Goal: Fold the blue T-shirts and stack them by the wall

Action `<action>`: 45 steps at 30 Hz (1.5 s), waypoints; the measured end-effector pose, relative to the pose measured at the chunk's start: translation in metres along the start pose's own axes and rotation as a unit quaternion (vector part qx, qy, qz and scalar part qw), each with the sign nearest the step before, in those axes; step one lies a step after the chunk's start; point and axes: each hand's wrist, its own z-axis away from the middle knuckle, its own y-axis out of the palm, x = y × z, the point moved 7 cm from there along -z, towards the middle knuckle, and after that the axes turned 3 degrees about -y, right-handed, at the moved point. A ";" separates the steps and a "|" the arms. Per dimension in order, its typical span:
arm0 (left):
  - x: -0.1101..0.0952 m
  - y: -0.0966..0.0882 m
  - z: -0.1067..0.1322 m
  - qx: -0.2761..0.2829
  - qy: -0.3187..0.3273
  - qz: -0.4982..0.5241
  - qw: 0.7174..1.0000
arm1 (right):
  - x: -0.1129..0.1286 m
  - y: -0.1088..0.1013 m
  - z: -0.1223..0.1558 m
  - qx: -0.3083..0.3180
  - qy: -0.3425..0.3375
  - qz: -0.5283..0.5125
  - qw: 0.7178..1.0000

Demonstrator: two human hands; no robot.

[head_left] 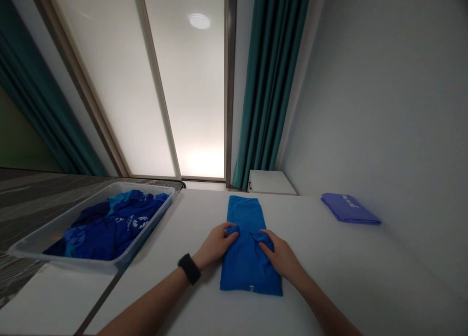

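Observation:
A blue garment (250, 270), folded into a long narrow strip, lies flat on the white table (175, 297). Small white lettering shows at its near edge. My left hand (218, 243), with a black watch on the wrist, pinches a gathered bit of cloth at the garment's left side. On the right side, my right hand (278, 253) grips another bunched bit of the same cloth between thumb and fingers. The garment's far end stretches beyond both hands.
To the left stands a clear plastic bin (120, 265) holding crumpled blue clothes (109, 226). A folded purple garment (349, 209) lies at the right, near the wall. A small white cabinet (272, 182) stands past the table's far edge.

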 end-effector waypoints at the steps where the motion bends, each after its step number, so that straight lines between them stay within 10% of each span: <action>1: 0.004 -0.002 -0.001 -0.010 -0.004 -0.017 1.000 | -0.005 0.002 -0.001 -0.003 0.009 0.026 1.000; 12: -0.006 -0.012 0.007 -0.086 0.008 -0.265 0.960 | -0.002 0.004 -0.013 0.029 0.066 0.181 0.981; 45: 0.000 -0.015 0.013 -0.086 0.016 -0.228 0.970 | 0.001 0.008 -0.007 -0.014 0.050 0.206 0.977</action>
